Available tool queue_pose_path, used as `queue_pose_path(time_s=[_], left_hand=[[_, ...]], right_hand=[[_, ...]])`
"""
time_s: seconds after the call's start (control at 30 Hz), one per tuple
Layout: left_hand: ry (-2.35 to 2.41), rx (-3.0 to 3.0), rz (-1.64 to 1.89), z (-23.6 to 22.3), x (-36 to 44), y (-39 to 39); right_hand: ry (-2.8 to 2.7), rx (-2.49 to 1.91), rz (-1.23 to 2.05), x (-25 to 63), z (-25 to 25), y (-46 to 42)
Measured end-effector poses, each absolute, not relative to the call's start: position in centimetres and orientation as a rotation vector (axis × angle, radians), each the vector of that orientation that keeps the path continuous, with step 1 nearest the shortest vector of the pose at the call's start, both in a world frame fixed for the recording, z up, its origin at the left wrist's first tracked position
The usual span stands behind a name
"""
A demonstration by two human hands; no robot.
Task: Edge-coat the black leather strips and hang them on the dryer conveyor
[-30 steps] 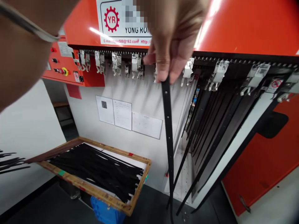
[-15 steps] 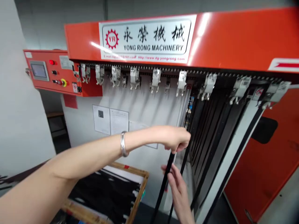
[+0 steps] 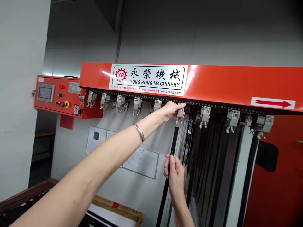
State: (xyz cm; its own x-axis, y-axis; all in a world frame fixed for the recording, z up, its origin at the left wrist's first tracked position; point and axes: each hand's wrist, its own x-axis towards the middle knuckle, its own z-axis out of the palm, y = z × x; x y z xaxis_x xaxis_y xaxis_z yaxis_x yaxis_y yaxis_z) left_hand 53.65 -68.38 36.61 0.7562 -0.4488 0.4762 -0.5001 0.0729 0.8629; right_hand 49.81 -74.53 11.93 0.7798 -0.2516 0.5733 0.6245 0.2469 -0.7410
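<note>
The left hand [image 3: 170, 110] had risen from the strap to the row of metal clips under the orange beam [image 3: 236, 83]. Its fingers [image 3: 177, 108] lay against one clip [image 3: 180, 114], but whether that grip pinched the clip or only touched it could not be told. The right hand [image 3: 174, 176] had moved up too, its grip pressed together, thumb and fingers pinching a black strap [image 3: 174, 142] partway along. The strap hung slightly tilted at center frame, its top end just below that clip. More black straps [image 3: 209, 164] hung to its right. The view had tilted upward: the sign [image 3: 148, 79] and control box [image 3: 56, 96] at upper left sat lower in the frame, and the wooden frame [image 3: 118, 208] had sunk to the bottom edge.
</note>
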Motion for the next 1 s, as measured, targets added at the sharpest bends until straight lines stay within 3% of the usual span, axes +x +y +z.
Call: queue_pose_path(time_s=[0.4, 0.77, 0.87, 1.0], left_hand=[[-0.832, 1.45, 0.021, 36.0, 55.1, -68.2], [-0.84, 1.577, 0.067, 30.1, 55.7, -66.4], [-0.828, 1.747, 0.008, 29.7, 54.3, -65.0], [-0.977, 2.216, -0.023, 28.6, 47.6, -56.9]], right_hand=[[-0.435, -1.164, -0.648, 51.5, 15.7, -75.3], [-0.389, -1.249, -0.733, 52.0, 16.1, -75.9], [-0.295, -1.331, -0.801, 50.3, 14.7, -76.4], [-0.077, -1.806, -1.116, 45.1, 8.3, -75.5]])
